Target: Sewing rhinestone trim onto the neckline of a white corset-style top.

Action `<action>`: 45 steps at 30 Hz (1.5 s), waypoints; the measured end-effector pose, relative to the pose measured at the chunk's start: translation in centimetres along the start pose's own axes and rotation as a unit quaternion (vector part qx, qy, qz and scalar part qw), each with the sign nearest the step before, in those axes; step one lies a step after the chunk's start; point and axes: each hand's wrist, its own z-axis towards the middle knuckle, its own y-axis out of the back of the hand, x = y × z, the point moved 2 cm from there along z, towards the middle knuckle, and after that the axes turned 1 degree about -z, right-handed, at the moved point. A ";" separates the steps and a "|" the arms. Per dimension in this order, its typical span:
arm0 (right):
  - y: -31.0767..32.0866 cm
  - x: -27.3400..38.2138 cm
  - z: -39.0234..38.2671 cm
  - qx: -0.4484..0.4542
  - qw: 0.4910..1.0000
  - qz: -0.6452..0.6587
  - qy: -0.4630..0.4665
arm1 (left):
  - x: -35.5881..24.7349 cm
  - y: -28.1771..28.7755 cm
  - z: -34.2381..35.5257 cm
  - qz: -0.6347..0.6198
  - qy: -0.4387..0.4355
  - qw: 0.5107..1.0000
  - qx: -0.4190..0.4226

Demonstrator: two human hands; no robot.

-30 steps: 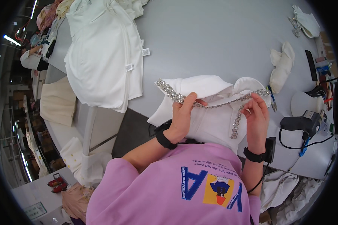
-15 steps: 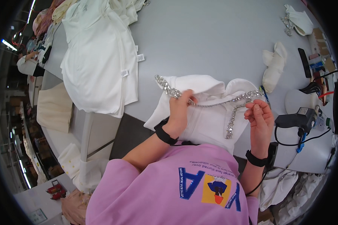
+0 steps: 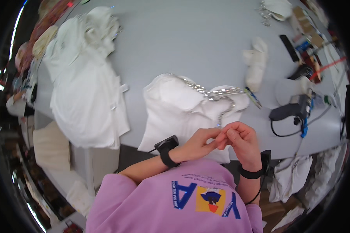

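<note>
White garment (image 3: 179, 112) lies at twelve o'clock of my left hand (image 3: 196, 144) and right hand (image 3: 242, 141), fingertips pinching its silver beaded trim's (image 3: 220, 116) end together.

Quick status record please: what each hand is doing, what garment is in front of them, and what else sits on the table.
left hand: fingertips pinched against the right hand, over the garment's near edge
right hand: fingers curled, meeting the left; what they pinch is too small to tell
white garment: lies flat on the grey table
silver sequin trim: along the garment's top edge, one end hanging toward the hands
left of it: second white garment
right of it: black tool with cord
</note>
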 end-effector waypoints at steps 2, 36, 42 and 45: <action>0.7 0.8 -0.3 0.009 0.999 0.045 0.006 | -0.7 -0.4 0.7 -0.004 -0.011 1.000 -0.001; 35.9 22.1 -10.8 -0.533 0.714 -0.093 0.445 | -1.9 -2.5 8.1 -0.335 0.056 0.866 -0.368; 37.7 29.1 -5.2 -0.493 0.720 -0.207 0.442 | -1.2 -2.0 6.9 -0.231 0.053 0.858 -0.456; 40.0 30.6 -2.2 -0.479 0.729 -0.238 0.427 | 0.5 -1.3 6.3 -0.104 0.039 0.872 -0.477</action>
